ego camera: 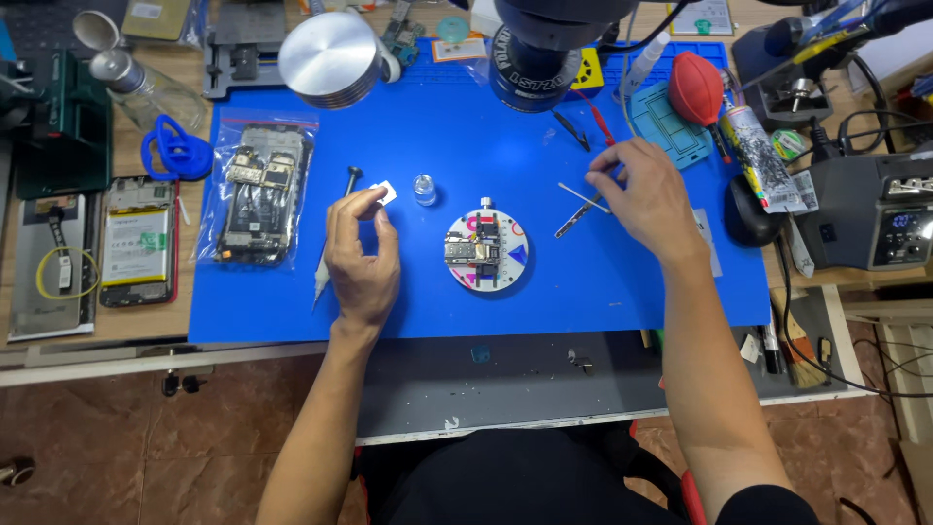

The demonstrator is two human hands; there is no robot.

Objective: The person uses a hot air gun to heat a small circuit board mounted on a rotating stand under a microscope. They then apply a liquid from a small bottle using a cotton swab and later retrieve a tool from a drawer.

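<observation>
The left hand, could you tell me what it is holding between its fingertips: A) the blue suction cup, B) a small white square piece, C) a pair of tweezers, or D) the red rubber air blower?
B: the left hand pinches a small white square piece at its fingertips above the blue mat, while the red air blower and blue suction cup lie untouched elsewhere.

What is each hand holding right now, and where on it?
Left hand pinches a small white piece by its edge. Right hand grips tweezers at their rear end.
</observation>
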